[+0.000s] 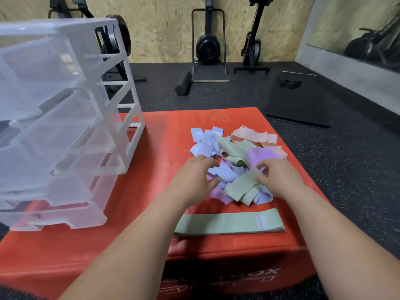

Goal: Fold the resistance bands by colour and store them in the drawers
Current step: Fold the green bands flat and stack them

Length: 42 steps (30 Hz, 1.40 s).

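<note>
1. Platform of red padding (151, 137) carries everything: the drawer unit on its left side, the bands to the right.
2. Clear plastic drawer unit (65, 118) stands with several drawers pulled partly out. No band shows inside any, though the cloudy plastic blurs the view. Storing looks not yet begun.
3. Mixed pile (236, 161) of blue, green, purple and peach bands lies tangled mid-platform, so most sorting and folding is left.
4. Green stack (229, 223), flat and squared, lies alone near the front edge, apart from the pile. It seems the only colour started.
5. Right hand (279, 178) pinches a green band (240, 187) on the pile's near side, likely next for that stack.
6. Left hand (192, 176) arches over a blue band (225, 172), thumb and fingers apart; whether it grips, I cannot tell.
</note>
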Motion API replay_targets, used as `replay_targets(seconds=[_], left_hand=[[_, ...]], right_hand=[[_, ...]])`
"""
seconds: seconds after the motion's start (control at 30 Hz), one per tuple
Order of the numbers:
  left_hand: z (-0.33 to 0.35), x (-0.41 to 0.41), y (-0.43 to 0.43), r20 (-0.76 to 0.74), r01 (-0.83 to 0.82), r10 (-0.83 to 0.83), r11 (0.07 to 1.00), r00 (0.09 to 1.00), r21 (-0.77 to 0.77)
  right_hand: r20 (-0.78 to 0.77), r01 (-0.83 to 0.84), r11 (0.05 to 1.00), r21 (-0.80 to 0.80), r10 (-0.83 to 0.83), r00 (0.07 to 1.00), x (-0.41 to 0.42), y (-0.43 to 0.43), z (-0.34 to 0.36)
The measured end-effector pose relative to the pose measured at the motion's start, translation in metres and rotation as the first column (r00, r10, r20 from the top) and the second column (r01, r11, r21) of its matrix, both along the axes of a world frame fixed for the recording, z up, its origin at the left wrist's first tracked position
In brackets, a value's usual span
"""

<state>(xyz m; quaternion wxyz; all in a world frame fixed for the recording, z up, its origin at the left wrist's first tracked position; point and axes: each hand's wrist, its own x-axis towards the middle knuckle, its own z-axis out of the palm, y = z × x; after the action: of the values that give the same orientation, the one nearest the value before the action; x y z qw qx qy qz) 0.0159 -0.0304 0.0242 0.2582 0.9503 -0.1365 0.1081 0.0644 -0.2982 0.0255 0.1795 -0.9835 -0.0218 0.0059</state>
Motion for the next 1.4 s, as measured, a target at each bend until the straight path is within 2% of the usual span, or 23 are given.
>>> replay_targets(seconds=[0.07, 0.13, 0.23, 0.27, 0.37, 0.43, 0.53, 0.63, 0.73, 0.87, 1.0, 1.2, 1.4], left_hand=[[-0.004, -0.002, 0.000, -0.028, 0.030, -0.028, 0.998, 0.999, 0.057], [-0.007, -0.004, 0.000, -0.042, 0.040, -0.036, 0.995, 0.998, 0.091], [-0.008, -0.006, 0.003, -0.060, 0.037, -0.031, 0.992, 0.998, 0.120], [-0.008, -0.006, 0.004, -0.064, 0.035, -0.027, 0.991, 0.998, 0.127], [-0.007, -0.008, 0.005, -0.083, 0.027, -0.015, 0.990, 0.996, 0.140], [-0.007, -0.009, 0.005, -0.091, 0.027, -0.014, 0.988, 0.996, 0.149], [-0.007, -0.012, 0.006, -0.103, 0.037, -0.022, 0.988, 0.994, 0.153], [-0.005, -0.015, 0.008, -0.102, 0.047, -0.032, 0.988, 0.994, 0.146], [-0.002, -0.017, 0.011, -0.081, 0.048, -0.039, 0.992, 0.996, 0.117], [0.006, -0.019, 0.011, -0.055, 0.039, -0.037, 0.999, 0.998, 0.020], [0.013, -0.020, 0.005, -0.039, 0.039, -0.046, 0.988, 0.998, -0.152], [0.022, -0.020, -0.010, -0.099, 0.051, -0.095, 0.926, 0.990, -0.373], [0.027, -0.025, -0.017, -0.095, 0.012, -0.065, 0.878, 0.993, -0.478]], right_hand=[[-0.034, 0.002, 0.998, -0.067, -0.004, 0.999, -0.001, -0.006, -0.008], [0.032, -0.001, 0.997, -0.072, 0.003, 0.999, -0.002, -0.007, -0.007], [0.171, -0.117, 0.990, -0.079, 0.129, 0.977, -0.009, 0.001, 0.002], [0.172, -0.170, 0.984, -0.044, 0.175, 0.969, -0.013, 0.006, 0.006], [0.015, -0.315, 0.949, 0.026, 0.315, 0.949, -0.028, 0.023, 0.010], [-0.066, -0.356, 0.930, -0.086, 0.352, 0.934, -0.035, 0.031, 0.004], [-0.073, -0.344, 0.914, -0.214, 0.336, 0.939, -0.036, 0.036, -0.010], [-0.032, -0.313, 0.925, -0.215, 0.314, 0.949, -0.033, 0.036, -0.014], [-0.014, -0.240, 0.960, -0.145, 0.241, 0.971, -0.030, 0.033, -0.003], [0.024, -0.186, 0.978, 0.098, 0.184, 0.983, -0.027, 0.023, 0.027], [0.078, -0.276, 0.926, 0.257, 0.264, 0.961, -0.032, 0.014, 0.049], [0.120, -0.362, 0.811, 0.459, 0.347, 0.930, -0.049, 0.021, 0.065], [0.162, -0.383, 0.773, 0.506, 0.351, 0.922, -0.055, 0.029, 0.064]])
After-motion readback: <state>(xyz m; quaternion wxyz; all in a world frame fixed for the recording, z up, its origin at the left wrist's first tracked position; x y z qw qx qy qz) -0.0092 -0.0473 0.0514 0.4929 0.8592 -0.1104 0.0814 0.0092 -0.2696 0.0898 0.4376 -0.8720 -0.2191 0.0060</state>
